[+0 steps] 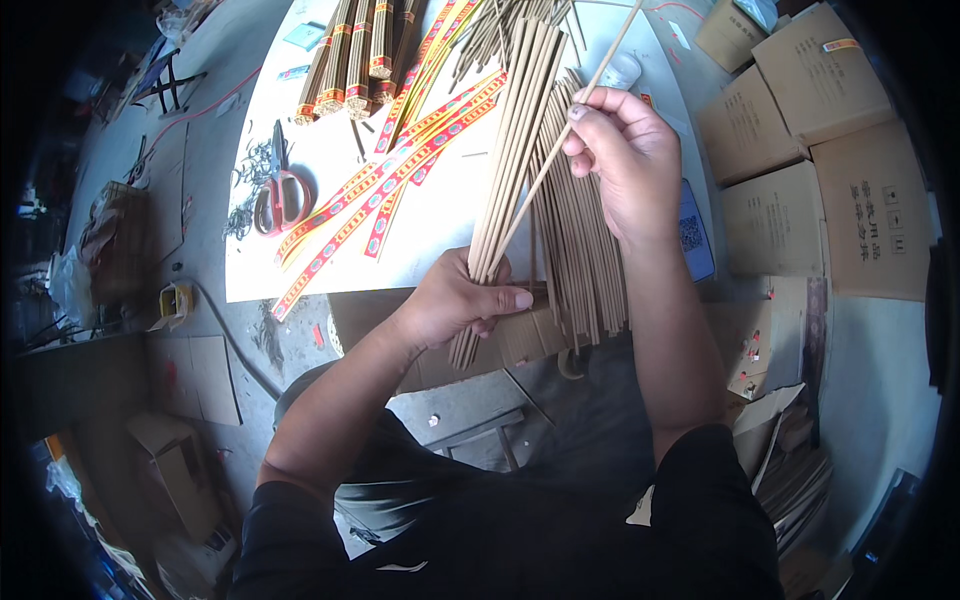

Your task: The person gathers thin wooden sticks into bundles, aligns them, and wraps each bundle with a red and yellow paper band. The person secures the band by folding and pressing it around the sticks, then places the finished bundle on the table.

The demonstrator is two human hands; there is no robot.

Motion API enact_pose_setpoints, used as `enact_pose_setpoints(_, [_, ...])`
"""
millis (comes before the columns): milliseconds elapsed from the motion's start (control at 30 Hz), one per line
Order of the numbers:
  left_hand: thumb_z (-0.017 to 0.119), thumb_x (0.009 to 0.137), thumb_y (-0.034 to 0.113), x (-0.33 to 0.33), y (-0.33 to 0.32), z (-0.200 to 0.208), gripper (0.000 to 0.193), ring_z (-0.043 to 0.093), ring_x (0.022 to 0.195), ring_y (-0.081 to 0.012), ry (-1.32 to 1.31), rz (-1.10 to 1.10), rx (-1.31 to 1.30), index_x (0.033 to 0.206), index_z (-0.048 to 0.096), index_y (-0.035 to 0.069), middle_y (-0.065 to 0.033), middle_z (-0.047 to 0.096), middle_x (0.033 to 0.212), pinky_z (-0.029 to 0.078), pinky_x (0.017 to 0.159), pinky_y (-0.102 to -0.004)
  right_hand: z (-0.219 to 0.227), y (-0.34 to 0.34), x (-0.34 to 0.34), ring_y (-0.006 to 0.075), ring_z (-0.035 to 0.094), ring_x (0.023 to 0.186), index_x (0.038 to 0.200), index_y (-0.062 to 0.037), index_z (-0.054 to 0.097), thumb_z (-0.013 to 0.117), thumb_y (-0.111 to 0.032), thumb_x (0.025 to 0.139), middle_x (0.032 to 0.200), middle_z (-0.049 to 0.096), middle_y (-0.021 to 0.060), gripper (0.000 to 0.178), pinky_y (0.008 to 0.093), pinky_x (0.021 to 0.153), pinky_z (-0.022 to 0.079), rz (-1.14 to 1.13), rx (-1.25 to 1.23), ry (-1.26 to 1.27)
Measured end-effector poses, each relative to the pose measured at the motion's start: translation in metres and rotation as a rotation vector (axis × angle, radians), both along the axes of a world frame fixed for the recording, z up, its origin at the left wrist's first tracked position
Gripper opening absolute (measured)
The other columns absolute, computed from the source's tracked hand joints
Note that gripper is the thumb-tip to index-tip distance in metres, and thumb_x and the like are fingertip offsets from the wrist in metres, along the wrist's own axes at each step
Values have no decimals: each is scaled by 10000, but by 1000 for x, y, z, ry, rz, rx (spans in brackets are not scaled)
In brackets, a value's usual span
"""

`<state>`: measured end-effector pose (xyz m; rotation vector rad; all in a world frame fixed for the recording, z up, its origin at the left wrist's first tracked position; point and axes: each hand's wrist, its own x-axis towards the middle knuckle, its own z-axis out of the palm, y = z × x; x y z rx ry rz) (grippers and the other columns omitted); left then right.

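Brown sticks (513, 140) are clasped in a curled left hand (455, 300)!
One slanting stick (541, 178) is pinched by the right hand (637, 160), best laid parallel, ends levelled.

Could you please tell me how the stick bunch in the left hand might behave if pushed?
The stick bunch would probably splay, since its upper ends spread beyond the left hand and no band shows around it. Its sticks are likely stiff, as they look straight, but could snap, being long and thin.

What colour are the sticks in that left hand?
The thin sticks are light brown, clearest in the head view.
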<state>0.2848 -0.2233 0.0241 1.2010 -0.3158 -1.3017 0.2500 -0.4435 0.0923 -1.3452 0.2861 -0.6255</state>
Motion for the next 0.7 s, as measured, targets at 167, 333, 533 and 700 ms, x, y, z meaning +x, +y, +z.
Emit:
enact_pose_setpoints(167, [822, 919, 114, -1, -1, -3, 309, 502, 483, -110, -25, -25, 7, 872, 517, 95, 10, 509, 628, 418, 459, -264, -9, 13, 1, 77, 656, 706, 1080, 47, 640, 691, -27, 958, 864, 708, 61, 152, 226, 588, 531, 24, -66, 130])
enact_pose_setpoints(333, [810, 953, 210, 0, -2, -1, 290, 536, 476, -110, 20, 26, 2, 832, 590, 64, 0, 551, 609, 444, 457, -270, -18, 23, 0, 88, 689, 697, 1075, 47, 648, 717, -58, 968, 865, 728, 79, 165, 242, 593, 561, 111, -95, 228])
enact_pose_setpoints(533, [792, 960, 168, 0, 2, 1, 237, 551, 480, -115, 66, -74, 21, 880, 606, 45, 1, 545, 603, 464, 464, -274, -13, -4, 5, 125, 689, 913, 1189, 43, 634, 780, -97, 940, 1028, 731, 115, 320, 283, 759, 567, -200, -370, 99])
enact_pose_setpoints(700, [795, 912, 114, -7, 4, 7, 284, 542, 471, -114, 29, -306, 33, 818, 530, 70, -13, 536, 581, 461, 474, -274, -11, -58, 2, 214, 649, 1192, 1529, 35, 391, 613, -95, 1038, 1346, 628, 193, 554, 320, 963, 564, -299, -452, -170])
